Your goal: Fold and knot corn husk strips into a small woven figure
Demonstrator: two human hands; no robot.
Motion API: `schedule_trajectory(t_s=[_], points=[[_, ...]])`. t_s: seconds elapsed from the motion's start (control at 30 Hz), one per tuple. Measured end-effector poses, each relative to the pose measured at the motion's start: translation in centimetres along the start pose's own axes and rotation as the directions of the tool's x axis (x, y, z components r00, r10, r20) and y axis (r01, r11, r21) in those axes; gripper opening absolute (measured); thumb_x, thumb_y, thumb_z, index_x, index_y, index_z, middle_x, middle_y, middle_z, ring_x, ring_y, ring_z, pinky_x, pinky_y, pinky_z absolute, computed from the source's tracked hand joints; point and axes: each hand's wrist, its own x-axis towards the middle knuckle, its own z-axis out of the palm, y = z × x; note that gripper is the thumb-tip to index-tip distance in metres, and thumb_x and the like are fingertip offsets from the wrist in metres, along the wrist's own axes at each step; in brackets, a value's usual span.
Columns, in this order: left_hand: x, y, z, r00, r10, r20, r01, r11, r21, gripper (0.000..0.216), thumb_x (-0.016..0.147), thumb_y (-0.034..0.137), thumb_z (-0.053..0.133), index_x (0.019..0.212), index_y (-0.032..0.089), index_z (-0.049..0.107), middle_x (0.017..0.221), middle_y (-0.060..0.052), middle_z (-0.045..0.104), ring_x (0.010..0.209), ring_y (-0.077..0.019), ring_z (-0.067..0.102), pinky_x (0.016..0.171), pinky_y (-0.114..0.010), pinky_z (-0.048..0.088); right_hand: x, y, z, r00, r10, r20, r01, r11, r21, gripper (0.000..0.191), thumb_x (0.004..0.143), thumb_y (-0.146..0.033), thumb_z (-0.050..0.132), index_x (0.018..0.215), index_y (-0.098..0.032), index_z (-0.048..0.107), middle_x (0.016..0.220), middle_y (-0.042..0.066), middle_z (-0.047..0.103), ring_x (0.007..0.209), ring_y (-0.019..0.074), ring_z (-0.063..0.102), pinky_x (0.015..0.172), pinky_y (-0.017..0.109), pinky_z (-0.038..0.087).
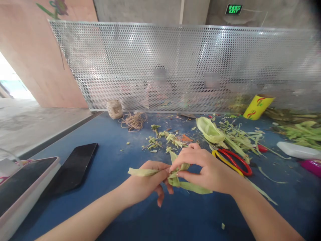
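Both of my hands meet over the middle of the blue table, pinching pale green corn husk strips (193, 187). My left hand (147, 180) grips the strips between thumb and index finger, and one end (142, 172) sticks out to the left. From the right, my right hand (200, 164) pinches the same bundle where the strips cross. Fingers partly hide that crossing point. Just beyond the hands lie small knotted husk pieces (173, 139). Scissors (233, 162) with red and yellow handles rest beside my right wrist, next to a larger corn husk (209, 130).
A black phone (77, 164) and a pink-edged device (32, 180) lie at the left. Twine (134, 121) sits by a pale roll (114, 109) at the back. A yellow tube (258, 107) stands before the perforated metal screen (180, 67). Husk scraps (240, 137) and a white object (298, 149) lie right.
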Motion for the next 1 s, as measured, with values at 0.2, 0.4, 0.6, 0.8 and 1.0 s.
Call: schedule_trajectory(t_s=[0.2,0.4,0.6,0.8,1.0], points=[[-0.03,0.18,0.19,1.000,-0.001,-0.022,0.001,1.000,0.021,0.031,0.078,0.040,0.051,0.072,0.011,0.060,0.056,0.000,0.056,0.038,-0.0070,0.050,0.037,-0.019,0.042,0.12,-0.18,-0.03,0.998,0.059,-0.033,-0.056,0.995,0.080,0.010,0.078,-0.019,0.055,0.079,-0.023,0.064,0.074,-0.002,0.066,0.069,0.0120,0.058,0.085,0.033,0.033],[-0.06,0.51,0.37,0.999,0.021,-0.036,-0.020,0.999,0.026,0.025,0.080,0.032,0.049,0.073,0.011,0.061,0.055,0.000,0.057,0.036,-0.0071,0.050,0.035,-0.019,0.043,0.20,-0.08,0.12,0.992,0.103,-0.069,-0.096,0.991,0.091,0.014,0.076,-0.015,0.055,0.077,-0.023,0.066,0.071,-0.002,0.066,0.066,0.0116,0.057,0.081,0.030,0.038],[0.05,0.38,0.18,0.998,0.023,-0.053,-0.023,1.000,0.005,0.029,0.082,0.032,0.047,0.068,0.010,0.059,0.055,-0.001,0.057,0.035,-0.0066,0.051,0.035,-0.017,0.043,-0.02,0.42,0.17,0.991,0.131,-0.005,-0.130,0.989,0.071,0.010,0.073,-0.028,0.063,0.082,-0.025,0.063,0.079,-0.003,0.066,0.076,0.0138,0.057,0.090,0.035,0.029],[0.09,0.51,0.27,0.997,0.032,-0.076,-0.032,0.999,-0.003,0.029,0.081,0.033,0.048,0.068,0.009,0.059,0.055,-0.001,0.057,0.036,-0.0071,0.051,0.035,-0.018,0.043,0.21,0.44,0.53,0.996,0.087,-0.011,-0.086,0.995,0.039,0.002,0.078,-0.024,0.059,0.077,-0.023,0.060,0.077,-0.003,0.064,0.077,0.0124,0.057,0.087,0.033,0.028],[0.25,0.33,0.47,0.996,0.025,-0.081,-0.018,0.996,0.091,0.029,0.080,0.033,0.047,0.065,0.011,0.057,0.056,0.000,0.057,0.034,-0.0068,0.050,0.033,-0.017,0.041,0.15,-0.36,0.65,0.996,0.060,0.064,-0.058,0.998,-0.034,0.010,0.081,-0.021,0.054,0.074,-0.024,0.060,0.080,-0.004,0.061,0.080,0.0115,0.054,0.088,0.035,0.022]])
